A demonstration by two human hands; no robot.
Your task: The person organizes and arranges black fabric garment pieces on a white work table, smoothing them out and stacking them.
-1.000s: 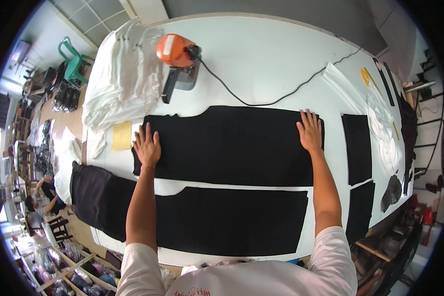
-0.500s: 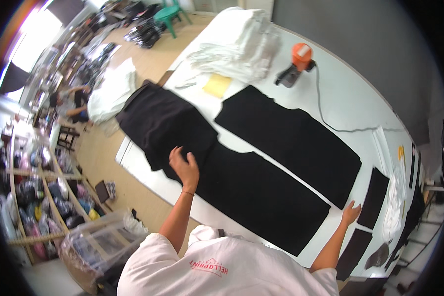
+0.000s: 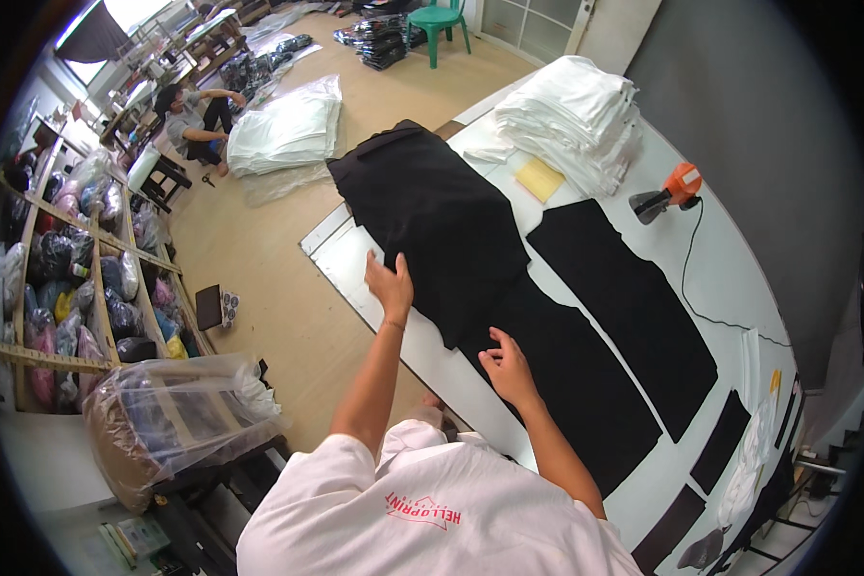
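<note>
The rumpled black cloth (image 3: 432,211) lies at the left end of the white surface (image 3: 664,252), overlapping 1 flat black panel (image 3: 586,403); a 2nd panel (image 3: 634,298) lies just beside. The left hand (image 3: 390,286) is at the cloth's near edge, fingers spread and its grip loose; the right hand (image 3: 509,370) is over the flat panel, fingers partly curled, its grip closed on nothing visible. Handling the cloth well probably calls for 2 spaced holds on its edge and an even lift, so the panel beneath isn't dragged or creased; smoothing from the middle outward would suit afterward. Whether either hand's fingertips touch fabric, I cannot tell. The overlap hides part of the panel, the right forearm covers some of its near edge, and the dark fabric obscures any layers.
</note>
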